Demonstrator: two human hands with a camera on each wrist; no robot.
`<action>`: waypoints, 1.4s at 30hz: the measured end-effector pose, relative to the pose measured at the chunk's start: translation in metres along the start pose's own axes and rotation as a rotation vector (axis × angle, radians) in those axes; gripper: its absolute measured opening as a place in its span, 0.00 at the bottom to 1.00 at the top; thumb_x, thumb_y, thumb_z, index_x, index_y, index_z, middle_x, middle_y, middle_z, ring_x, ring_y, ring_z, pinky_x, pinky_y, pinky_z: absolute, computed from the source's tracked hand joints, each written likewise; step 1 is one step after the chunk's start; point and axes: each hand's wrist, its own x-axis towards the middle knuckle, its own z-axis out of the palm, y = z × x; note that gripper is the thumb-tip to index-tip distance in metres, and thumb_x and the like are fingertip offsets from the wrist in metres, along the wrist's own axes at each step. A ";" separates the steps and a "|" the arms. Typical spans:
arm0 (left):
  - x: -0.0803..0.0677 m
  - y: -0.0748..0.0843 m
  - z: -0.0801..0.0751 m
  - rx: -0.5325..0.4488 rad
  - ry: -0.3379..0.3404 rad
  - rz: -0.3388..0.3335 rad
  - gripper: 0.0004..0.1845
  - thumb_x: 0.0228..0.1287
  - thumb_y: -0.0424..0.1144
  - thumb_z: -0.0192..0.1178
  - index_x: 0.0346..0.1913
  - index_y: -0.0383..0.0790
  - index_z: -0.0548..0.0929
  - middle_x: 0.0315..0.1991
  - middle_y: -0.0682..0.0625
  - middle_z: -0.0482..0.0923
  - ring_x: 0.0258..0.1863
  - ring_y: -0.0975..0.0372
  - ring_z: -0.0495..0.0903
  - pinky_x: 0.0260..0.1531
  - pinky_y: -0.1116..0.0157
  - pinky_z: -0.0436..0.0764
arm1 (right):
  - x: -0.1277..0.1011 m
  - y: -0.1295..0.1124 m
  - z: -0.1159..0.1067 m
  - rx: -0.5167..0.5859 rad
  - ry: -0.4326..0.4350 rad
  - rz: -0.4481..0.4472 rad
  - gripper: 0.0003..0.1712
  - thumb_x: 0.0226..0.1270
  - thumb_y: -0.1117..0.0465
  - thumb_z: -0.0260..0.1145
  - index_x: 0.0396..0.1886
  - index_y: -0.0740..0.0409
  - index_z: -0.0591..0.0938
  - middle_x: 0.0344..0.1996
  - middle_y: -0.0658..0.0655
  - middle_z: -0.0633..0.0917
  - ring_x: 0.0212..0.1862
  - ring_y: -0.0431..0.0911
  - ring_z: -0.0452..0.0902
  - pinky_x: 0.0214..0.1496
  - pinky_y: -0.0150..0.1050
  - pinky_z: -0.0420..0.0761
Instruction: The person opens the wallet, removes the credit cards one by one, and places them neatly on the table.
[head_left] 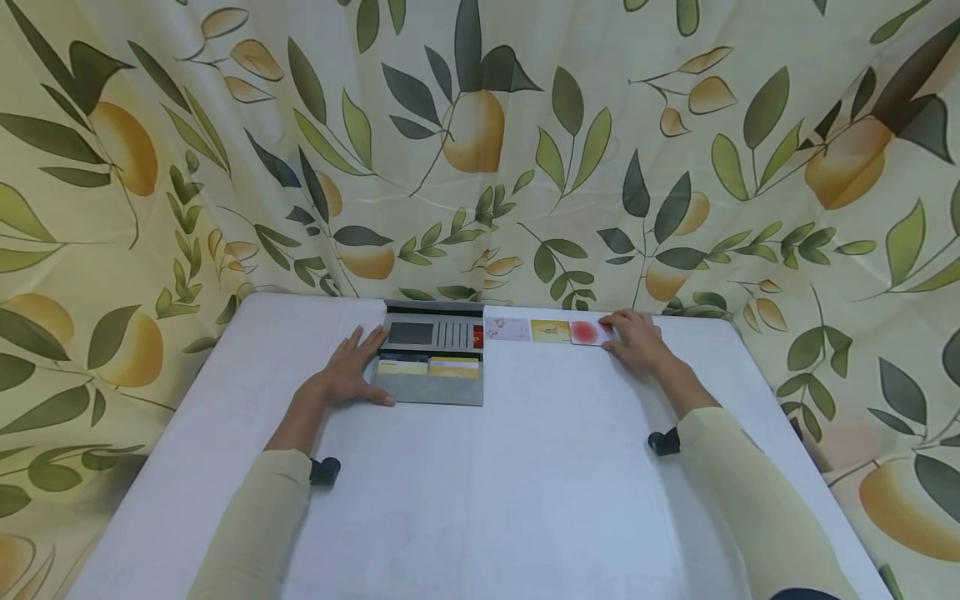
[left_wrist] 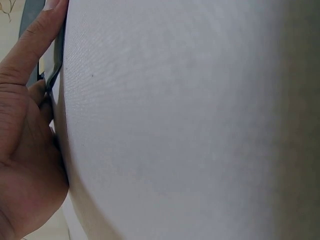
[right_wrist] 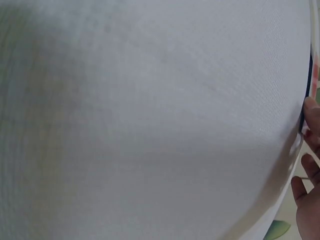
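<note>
An opened grey wallet (head_left: 431, 390) lies flat at the table's far side, with a dark window, a column of card slots and a red card (head_left: 478, 337) in its upper half. Yellowish cards (head_left: 453, 368) stick out of the lower pockets. My left hand (head_left: 347, 368) rests along the wallet's left edge, fingers spread, thumb (left_wrist: 37, 37) at its lower corner. Right of the wallet runs a row: a pale lilac card (head_left: 507, 329), a yellow card (head_left: 551, 332) and a pink card with a red circle (head_left: 585, 332). My right hand (head_left: 636, 340) pinches the pink card's right end.
A white-covered table (head_left: 480, 500) stretches toward me. Behind it hangs a curtain (head_left: 480, 208) printed with fruit and leaves, close to the wallet and cards. Black wrist cameras (head_left: 326, 472) sit at both sleeves.
</note>
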 end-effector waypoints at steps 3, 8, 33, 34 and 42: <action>0.001 -0.002 0.001 0.000 -0.001 -0.009 0.72 0.45 0.59 0.84 0.87 0.45 0.47 0.87 0.45 0.38 0.83 0.44 0.27 0.79 0.41 0.33 | -0.002 0.000 -0.002 -0.005 -0.006 -0.001 0.28 0.75 0.63 0.69 0.70 0.67 0.76 0.68 0.74 0.71 0.69 0.73 0.58 0.67 0.73 0.61; 0.002 -0.003 0.002 0.003 -0.004 -0.004 0.72 0.45 0.60 0.84 0.87 0.45 0.47 0.87 0.44 0.38 0.83 0.44 0.27 0.79 0.41 0.32 | -0.004 0.001 -0.004 -0.007 -0.002 -0.006 0.28 0.75 0.63 0.69 0.70 0.67 0.77 0.67 0.75 0.71 0.69 0.74 0.58 0.66 0.74 0.62; -0.002 0.003 -0.002 -0.003 -0.009 0.001 0.72 0.46 0.58 0.84 0.86 0.43 0.47 0.87 0.43 0.38 0.83 0.43 0.27 0.79 0.41 0.32 | -0.003 0.006 -0.005 0.031 -0.036 0.041 0.29 0.75 0.62 0.67 0.73 0.65 0.74 0.69 0.77 0.67 0.71 0.74 0.55 0.69 0.74 0.59; -0.001 0.003 -0.002 -0.004 -0.008 0.003 0.72 0.46 0.58 0.84 0.86 0.43 0.47 0.87 0.43 0.38 0.83 0.43 0.27 0.79 0.41 0.32 | -0.003 0.006 -0.004 0.034 -0.033 0.041 0.29 0.75 0.62 0.67 0.72 0.65 0.74 0.69 0.77 0.67 0.70 0.74 0.55 0.69 0.74 0.59; -0.001 0.002 -0.001 0.000 -0.007 0.016 0.72 0.46 0.58 0.83 0.86 0.42 0.47 0.86 0.43 0.38 0.83 0.43 0.27 0.80 0.42 0.32 | 0.001 0.011 0.002 0.053 -0.025 0.056 0.28 0.76 0.59 0.68 0.71 0.62 0.77 0.69 0.75 0.67 0.71 0.73 0.54 0.69 0.74 0.58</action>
